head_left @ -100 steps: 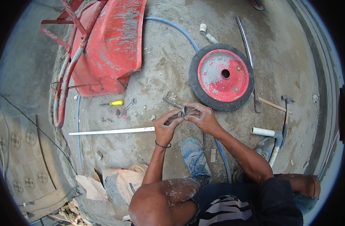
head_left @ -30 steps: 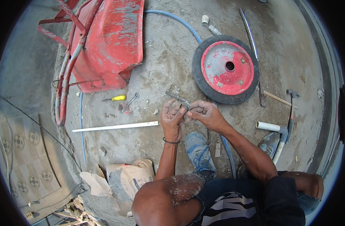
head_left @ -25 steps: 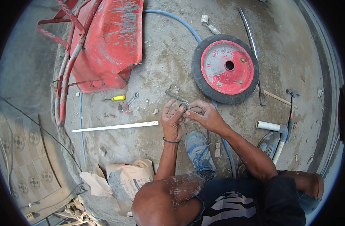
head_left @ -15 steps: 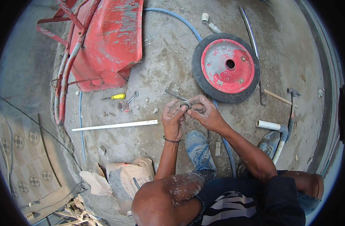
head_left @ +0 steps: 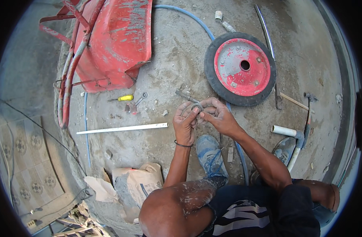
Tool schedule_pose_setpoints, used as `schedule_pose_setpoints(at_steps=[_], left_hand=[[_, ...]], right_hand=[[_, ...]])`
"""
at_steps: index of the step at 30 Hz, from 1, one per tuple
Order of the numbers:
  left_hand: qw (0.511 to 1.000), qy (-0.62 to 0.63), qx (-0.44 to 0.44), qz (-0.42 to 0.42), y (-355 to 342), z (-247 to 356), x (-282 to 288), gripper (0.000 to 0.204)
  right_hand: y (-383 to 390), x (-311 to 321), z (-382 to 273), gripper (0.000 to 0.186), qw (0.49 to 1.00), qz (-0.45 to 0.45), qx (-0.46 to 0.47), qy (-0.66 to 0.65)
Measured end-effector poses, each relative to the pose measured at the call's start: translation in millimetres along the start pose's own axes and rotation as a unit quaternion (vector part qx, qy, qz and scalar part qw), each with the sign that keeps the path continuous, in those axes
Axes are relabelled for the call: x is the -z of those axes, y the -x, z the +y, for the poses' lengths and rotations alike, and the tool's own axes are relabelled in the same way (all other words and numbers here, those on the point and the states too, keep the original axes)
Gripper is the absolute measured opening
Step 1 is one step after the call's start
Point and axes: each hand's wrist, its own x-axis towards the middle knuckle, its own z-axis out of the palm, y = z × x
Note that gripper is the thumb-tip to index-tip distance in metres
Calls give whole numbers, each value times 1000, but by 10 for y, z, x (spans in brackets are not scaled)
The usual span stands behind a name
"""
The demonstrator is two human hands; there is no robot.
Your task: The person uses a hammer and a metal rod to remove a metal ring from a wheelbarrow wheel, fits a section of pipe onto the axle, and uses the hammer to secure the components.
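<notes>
Wheelbarrow tray [head_left: 115, 47]: far left of the wheel [head_left: 235, 66]; red sheet metal, dented, paint scraped into grey streaks.
White tube [head_left: 123, 128]: lower left of the wheel; straight, slim, smooth.
Screwdriver [head_left: 125, 97]: left of the wheel; yellow handle, near a steel ring-ended wrench [head_left: 140, 98].
Torn sack [head_left: 145, 177]: well below left of the wheel; creased brown paper, grey powdery matter showing at its torn side.
Left hand [head_left: 184, 121]: dusty, thumb and fingers pinching the metal ring.
Metal ring [head_left: 196, 107]: just lower left of the wheel; round, dull grey, between both hands.
Right hand [head_left: 223, 119]: fingers curled beside the ring; cannot tell whether they grip it.
Wheel: black rubber tyre, chipped red-and-grey disc, round hub hole.
Hammer [head_left: 309, 112]: lower right of the wheel.
</notes>
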Motion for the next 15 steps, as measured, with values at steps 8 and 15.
schedule_pose_setpoints(at_steps=[8, 15], left_hand=[[1000, -9, 5, 15, -11, -20, 0, 34], [1000, -6, 15, 1, -17, -47, 49, 37]], right_hand=[[13, -2, -12, 36, 998, -3, -16, -64], [26, -1, -7, 35, 997, -1, -17, -74]])
